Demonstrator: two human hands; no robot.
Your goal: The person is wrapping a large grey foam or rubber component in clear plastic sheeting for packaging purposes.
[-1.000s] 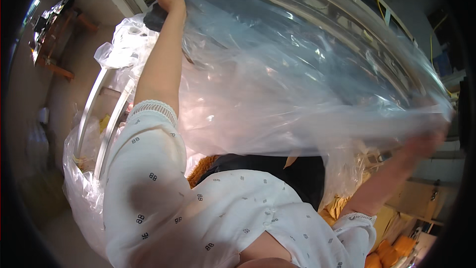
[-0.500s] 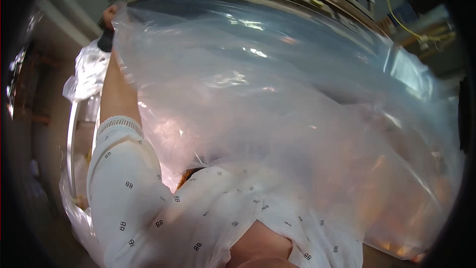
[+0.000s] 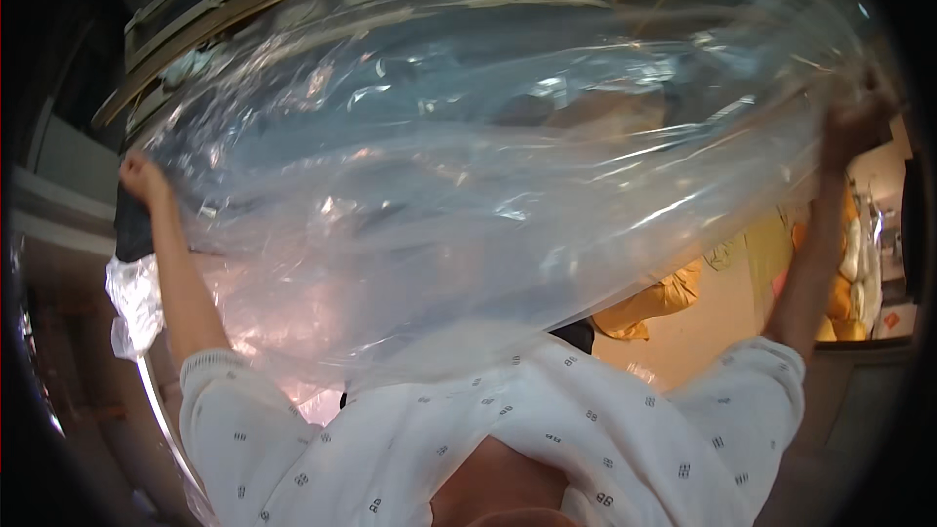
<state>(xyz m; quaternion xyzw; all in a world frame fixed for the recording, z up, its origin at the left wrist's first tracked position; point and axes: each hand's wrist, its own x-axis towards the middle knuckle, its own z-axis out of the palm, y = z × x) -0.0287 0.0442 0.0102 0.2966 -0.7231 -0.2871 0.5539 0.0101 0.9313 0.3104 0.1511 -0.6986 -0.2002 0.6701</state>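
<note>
A large clear plastic sheet [image 3: 429, 215] spreads across the view between my raised arms, wrinkled and shiny. Whether it is a single layer or a bag, I cannot tell. At its left edge, my left hand [image 3: 144, 178] is closed on the plastic. Far out to the right, my right hand [image 3: 859, 112] is blurred by motion; the plastic gathers into folds at its closed fingers. Taut creases run from there toward the middle. The sheet's near edge drapes against my chest.
Orange-yellow cloth [image 3: 654, 303] lies on the floor [image 3: 722, 317] at the right. Wooden rails [image 3: 195, 15] run behind the sheet. On the left stands a pale curved pole [image 3: 161, 415] beneath crumpled plastic [image 3: 135, 298]. More yellow and white bundles [image 3: 847, 273] sit at far right.
My right arm has come out from behind the plastic and stretched to the right, pulling the sheet up and outward. My left hand appears lower and farther left; the view has turned.
</note>
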